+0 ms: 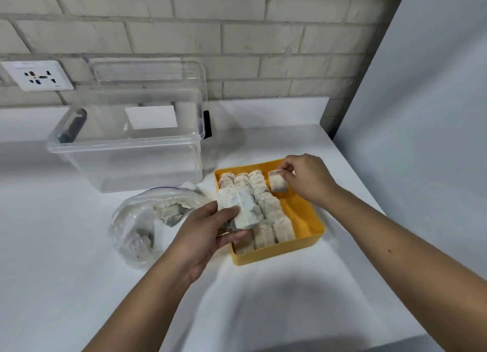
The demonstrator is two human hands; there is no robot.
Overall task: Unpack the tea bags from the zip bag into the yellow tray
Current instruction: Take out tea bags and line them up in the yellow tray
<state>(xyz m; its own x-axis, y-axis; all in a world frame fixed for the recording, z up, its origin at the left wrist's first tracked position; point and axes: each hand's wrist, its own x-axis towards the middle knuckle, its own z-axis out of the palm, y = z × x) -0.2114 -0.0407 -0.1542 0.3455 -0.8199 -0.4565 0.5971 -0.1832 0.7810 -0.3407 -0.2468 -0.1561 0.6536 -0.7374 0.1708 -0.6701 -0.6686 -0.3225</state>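
The yellow tray [305,214] sits on the white counter, right of centre, with several tea bags [266,201] lined up in rows along its left and middle. My right hand [308,179] pinches one tea bag [277,183] by its top over the tray's far right part. My left hand [210,233] grips a small stack of tea bags [241,209] just above the tray's left edge. The clear zip bag [143,220] lies open on the counter left of the tray, with several tea bags still inside.
A clear plastic storage box [126,151] with its lid [147,72] leaning on the brick wall stands behind the zip bag. A wall socket [37,75] is at the far left. A pale wall panel [421,114] borders the counter's right edge.
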